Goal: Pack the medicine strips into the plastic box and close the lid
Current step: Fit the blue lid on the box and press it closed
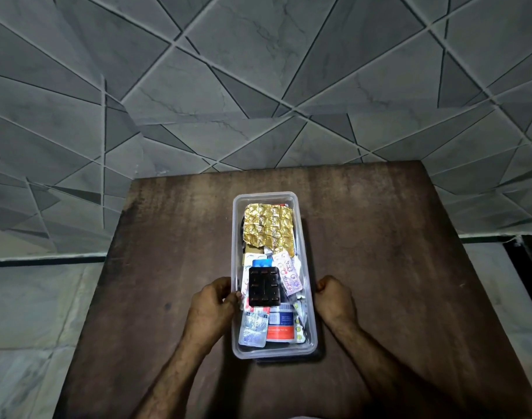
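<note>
Near the front edge of the dark brown wooden table (379, 237), the left hand (211, 309) curls its fingers against the left wall of the one clear rectangular plastic box (308, 297), while the right hand (334, 300) sits clenched just beside the right wall, grasping nothing that I can see. The box lies midway across the table, running towards the far edge, already filled with medicine strips, too overlapped to count beyond one black blister strip (264, 285) and one crumpled gold foil strip (269, 226) at the far end; packing looks finished, no loose strips remain on the table, and no lid is visible, so closing is still left.
</note>
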Action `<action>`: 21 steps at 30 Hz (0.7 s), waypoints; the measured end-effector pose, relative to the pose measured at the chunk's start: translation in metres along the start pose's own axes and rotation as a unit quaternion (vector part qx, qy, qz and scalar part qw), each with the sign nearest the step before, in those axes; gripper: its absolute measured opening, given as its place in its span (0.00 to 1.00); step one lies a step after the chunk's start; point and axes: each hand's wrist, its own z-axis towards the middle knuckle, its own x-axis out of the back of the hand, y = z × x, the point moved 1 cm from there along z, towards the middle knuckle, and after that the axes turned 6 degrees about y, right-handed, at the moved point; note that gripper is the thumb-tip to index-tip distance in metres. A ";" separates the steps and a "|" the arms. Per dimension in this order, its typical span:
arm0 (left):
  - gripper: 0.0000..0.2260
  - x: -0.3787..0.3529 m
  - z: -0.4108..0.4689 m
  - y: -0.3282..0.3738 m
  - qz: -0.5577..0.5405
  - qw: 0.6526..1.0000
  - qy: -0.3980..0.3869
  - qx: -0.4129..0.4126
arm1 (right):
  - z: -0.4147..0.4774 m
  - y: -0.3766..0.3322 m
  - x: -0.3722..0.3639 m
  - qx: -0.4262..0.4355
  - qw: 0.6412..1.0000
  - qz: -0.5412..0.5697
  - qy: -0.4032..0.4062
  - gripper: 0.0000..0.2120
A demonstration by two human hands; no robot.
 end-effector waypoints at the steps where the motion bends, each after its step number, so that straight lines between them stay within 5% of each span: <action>1: 0.11 0.001 0.000 -0.001 0.001 1.000 0.001 0.002 | 0.001 -0.002 -0.001 -0.001 1.000 -0.004 0.001 0.05; 11: 0.07 0.002 0.001 -0.011 0.011 1.000 0.015 0.019 | 0.016 0.008 0.002 -0.110 0.982 0.152 -0.023 0.12; 21: 0.06 0.002 0.006 -0.015 0.041 0.999 0.025 0.009 | 0.010 0.000 -0.001 -0.041 0.999 0.019 -0.027 0.17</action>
